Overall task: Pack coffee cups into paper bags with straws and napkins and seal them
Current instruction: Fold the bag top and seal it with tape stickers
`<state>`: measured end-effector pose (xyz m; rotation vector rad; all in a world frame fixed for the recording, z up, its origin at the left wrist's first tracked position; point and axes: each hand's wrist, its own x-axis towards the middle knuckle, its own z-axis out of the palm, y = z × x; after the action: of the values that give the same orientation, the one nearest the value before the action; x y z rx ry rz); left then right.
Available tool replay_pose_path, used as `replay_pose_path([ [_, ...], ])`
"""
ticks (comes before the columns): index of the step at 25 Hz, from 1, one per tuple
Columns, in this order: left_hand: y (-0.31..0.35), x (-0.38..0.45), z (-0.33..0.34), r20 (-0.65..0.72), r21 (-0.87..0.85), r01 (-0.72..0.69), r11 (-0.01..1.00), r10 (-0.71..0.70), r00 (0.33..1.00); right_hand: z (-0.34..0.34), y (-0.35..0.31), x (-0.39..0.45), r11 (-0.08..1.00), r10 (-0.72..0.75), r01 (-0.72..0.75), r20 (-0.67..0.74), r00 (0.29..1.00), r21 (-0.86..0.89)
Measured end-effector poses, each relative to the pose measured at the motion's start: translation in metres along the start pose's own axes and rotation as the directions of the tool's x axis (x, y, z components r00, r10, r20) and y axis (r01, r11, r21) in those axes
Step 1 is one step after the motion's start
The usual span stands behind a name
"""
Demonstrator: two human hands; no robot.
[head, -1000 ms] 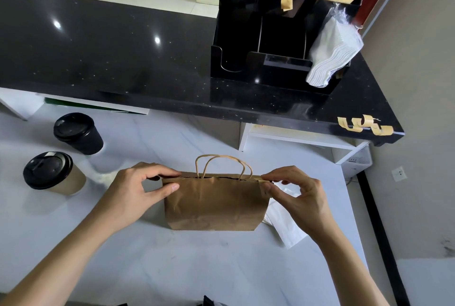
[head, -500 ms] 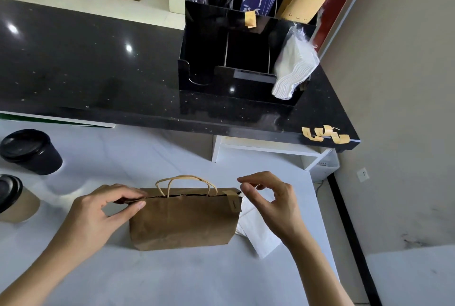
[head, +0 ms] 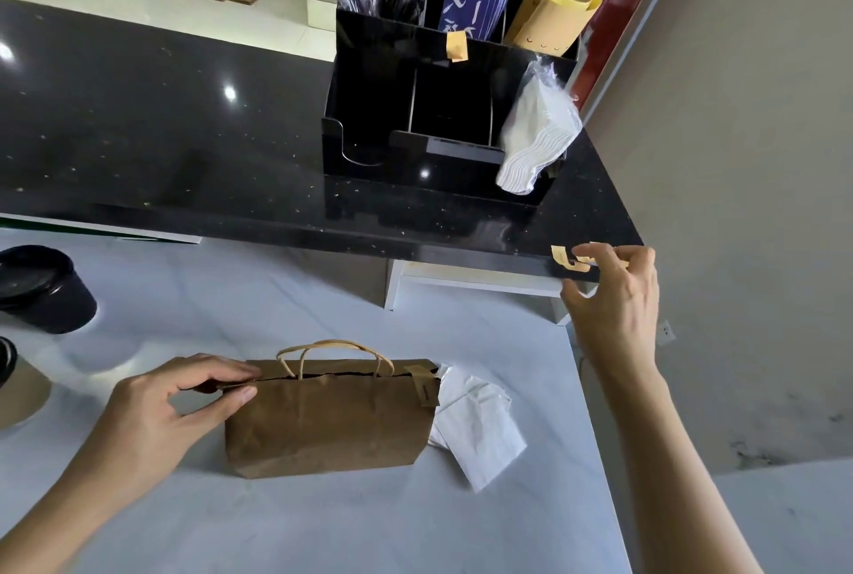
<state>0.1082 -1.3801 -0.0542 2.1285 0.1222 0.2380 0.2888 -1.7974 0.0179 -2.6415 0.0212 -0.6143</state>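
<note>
In the head view, the brown paper bag (head: pixel 323 421) stands upright on the white tabletop (head: pixel 277 522); the left hand (head: pixel 171 407) pinches the bag's left top corner closed, while the right hand (head: pixel 614 301), up and to the right of the bag, has curled fingers at the tape strips (head: pixel 570 258) stuck on the black counter edge (head: pixel 323 227). Whether a strip is gripped cannot be told. The bag looks light, thin and easily creased, so it is best held at its folded rim.

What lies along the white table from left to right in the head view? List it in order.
Black lidded coffee cup → left hand → brown paper bag with twisted handles → white folded napkin → right hand.
</note>
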Motion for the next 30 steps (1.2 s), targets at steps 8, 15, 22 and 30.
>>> replay_pose_path([
  [8,0.005,-0.001,0.001,-0.006,-0.023,-0.007,1.000,0.007,1.000,0.001,0.001,0.022,0.995,-0.076,0.073,-0.051,0.996,-0.067],
  [15,0.011,-0.003,0.000,-0.007,-0.040,-0.005,0.999,0.005,1.000,-0.001,-0.004,0.014,0.994,-0.086,0.083,-0.039,0.996,-0.064],
  [22,0.008,-0.006,0.000,0.011,-0.088,-0.009,0.996,0.010,1.000,-0.024,-0.048,-0.032,0.951,-0.015,-0.016,0.100,0.995,0.309],
  [30,0.002,-0.009,0.001,0.025,-0.146,-0.018,0.989,0.022,0.999,-0.032,-0.086,-0.122,0.841,0.025,-0.229,0.388,0.921,0.490],
])
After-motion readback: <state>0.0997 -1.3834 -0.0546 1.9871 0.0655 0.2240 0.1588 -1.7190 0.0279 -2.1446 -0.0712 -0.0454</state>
